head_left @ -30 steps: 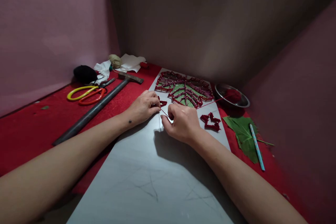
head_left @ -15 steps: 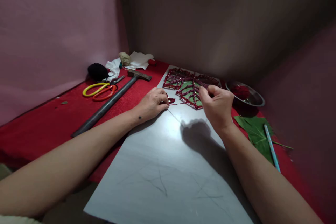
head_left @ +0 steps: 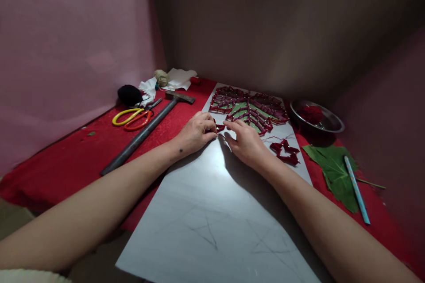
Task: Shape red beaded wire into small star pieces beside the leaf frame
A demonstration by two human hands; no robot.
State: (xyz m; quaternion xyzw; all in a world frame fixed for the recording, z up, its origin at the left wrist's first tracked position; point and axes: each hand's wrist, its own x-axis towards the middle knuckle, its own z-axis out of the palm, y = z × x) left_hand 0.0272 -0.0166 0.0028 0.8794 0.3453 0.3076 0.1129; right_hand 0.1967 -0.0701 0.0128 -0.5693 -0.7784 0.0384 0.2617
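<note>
My left hand (head_left: 199,131) rests at the left edge of a white board (head_left: 212,190), its fingers bent together over part of a small dark-red thread figure (head_left: 220,128). What those fingers pinch is hidden. Just to the right, my right hand (head_left: 245,140) hovers by the same figure with forefinger and thumb apart. Behind the hands, a large leaf shape (head_left: 249,108) is strung in dark-red yarn around nails, with green showing between the strands. A red yarn star (head_left: 285,152) on nails sits right of my right wrist.
On the red cloth (head_left: 76,163) at left lie a hammer (head_left: 142,135), scissors with yellow and red handles (head_left: 133,118) and a black yarn ball (head_left: 129,95). At right are a metal bowl (head_left: 335,126) holding red yarn, a green leaf (head_left: 335,172) and a light-blue pen (head_left: 357,190).
My right hand has come down and left from above the leaf shape, and its closed fingers have spread. The red star at right has come into sight. My left hand stays in place.
</note>
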